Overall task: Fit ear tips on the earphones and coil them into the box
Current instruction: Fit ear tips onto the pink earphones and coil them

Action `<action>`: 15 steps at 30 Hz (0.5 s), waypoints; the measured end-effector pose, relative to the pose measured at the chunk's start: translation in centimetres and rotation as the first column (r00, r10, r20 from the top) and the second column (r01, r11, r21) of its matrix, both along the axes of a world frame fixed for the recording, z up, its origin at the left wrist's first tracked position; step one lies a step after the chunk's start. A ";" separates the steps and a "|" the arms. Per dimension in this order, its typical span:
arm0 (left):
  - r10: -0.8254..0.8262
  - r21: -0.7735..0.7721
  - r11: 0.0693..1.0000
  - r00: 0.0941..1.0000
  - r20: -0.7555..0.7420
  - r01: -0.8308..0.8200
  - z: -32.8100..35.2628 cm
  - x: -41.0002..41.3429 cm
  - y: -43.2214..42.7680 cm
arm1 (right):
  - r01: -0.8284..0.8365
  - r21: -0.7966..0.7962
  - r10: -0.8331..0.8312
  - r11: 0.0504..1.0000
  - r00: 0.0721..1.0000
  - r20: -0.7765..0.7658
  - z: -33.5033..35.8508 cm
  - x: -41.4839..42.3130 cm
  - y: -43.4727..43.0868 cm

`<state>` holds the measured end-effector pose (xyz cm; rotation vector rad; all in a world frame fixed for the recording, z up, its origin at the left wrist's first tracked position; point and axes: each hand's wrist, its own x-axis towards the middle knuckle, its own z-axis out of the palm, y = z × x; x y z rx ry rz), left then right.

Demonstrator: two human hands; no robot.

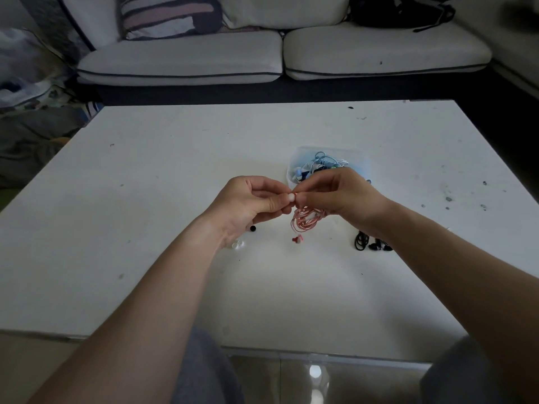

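Over the white table, my left hand pinches a white ear tip against a red earbud that my right hand grips. The red earphones' coiled cable hangs from my right hand, and its second earbud dangles just above the table. Behind my hands stands a clear box holding blue and white earphones. Black earphones lie coiled on the table below my right wrist.
A loose black ear tip and white ear tips lie under my left hand. A white sofa with a striped cushion stands beyond the table's far edge. My knees show below the near edge.
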<state>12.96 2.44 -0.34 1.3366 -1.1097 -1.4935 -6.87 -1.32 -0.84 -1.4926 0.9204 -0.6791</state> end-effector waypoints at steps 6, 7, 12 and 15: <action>0.002 0.000 1.000 0.998 -0.065 -0.002 0.1 -0.1 0.0 | -0.041 0.135 0.029 0.990 0.995 0.093 -0.2 -0.2 -0.3; 0.006 -0.008 1.000 0.999 -0.031 -0.006 0.1 -0.1 0.0 | -0.024 0.107 0.017 0.994 0.998 0.067 -0.3 -0.2 -0.3; 0.013 -0.024 1.000 1.000 0.025 -0.012 -0.2 -0.1 0.0 | 0.009 -0.018 -0.008 1.000 1.000 0.018 -0.1 0.1 -0.1; 0.000 0.008 1.000 0.996 -0.084 0.001 0.0 -0.1 0.0 | -0.032 0.012 0.031 0.999 0.997 0.066 0.1 -0.2 -0.3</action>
